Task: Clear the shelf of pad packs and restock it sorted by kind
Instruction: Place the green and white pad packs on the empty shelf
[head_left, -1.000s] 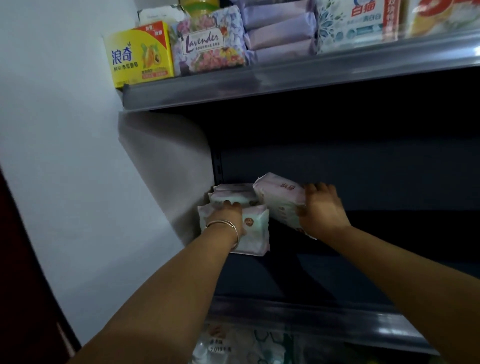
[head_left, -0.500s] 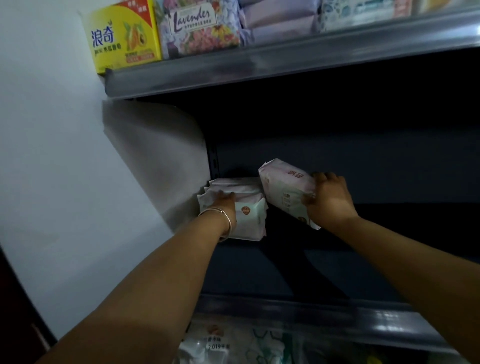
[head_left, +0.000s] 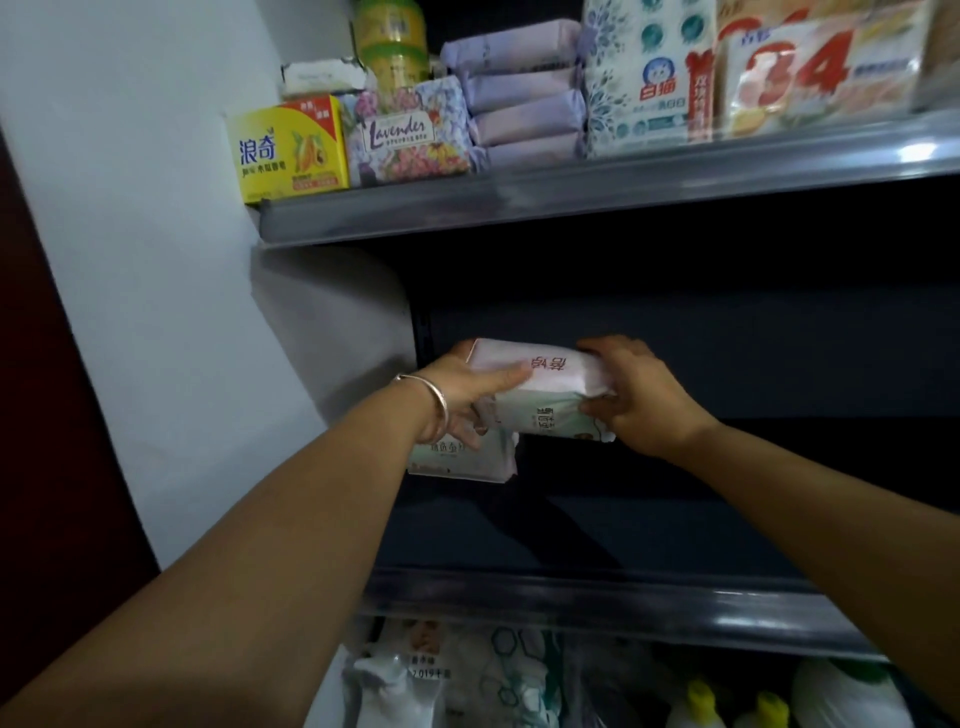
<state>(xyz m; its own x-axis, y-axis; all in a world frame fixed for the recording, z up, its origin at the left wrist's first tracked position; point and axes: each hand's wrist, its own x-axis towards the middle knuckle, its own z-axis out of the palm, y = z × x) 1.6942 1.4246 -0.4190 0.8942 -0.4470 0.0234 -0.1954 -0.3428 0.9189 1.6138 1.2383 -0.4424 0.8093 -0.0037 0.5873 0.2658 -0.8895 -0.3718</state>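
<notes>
Pink-and-white pad pack (head_left: 545, 387), held between my two hands above the dark middle shelf (head_left: 597, 530). My left hand (head_left: 462, 397) grips its left end, thumb laid along the near face and fingers curled behind and beneath; a metal bangle (head_left: 434, 402) circles that wrist. My right hand (head_left: 636, 395) clasps the right end, fingers bent over the top edge and thumb pinching the lower seam. The pack lies roughly level, its red lettering turned upside down toward me. Just below my left hand, a second pad pack (head_left: 462, 460) in pale green and white rests at the far left of the same shelf, close to the white wall (head_left: 130, 260); whether the held pack touches it I cannot tell. On the upper shelf (head_left: 571, 202): a yellow soap box (head_left: 288, 150), a floral lavender pack (head_left: 410, 137), stacked lilac packs (head_left: 524, 93). Below the near rail, white bags and bottles show dimly.
</notes>
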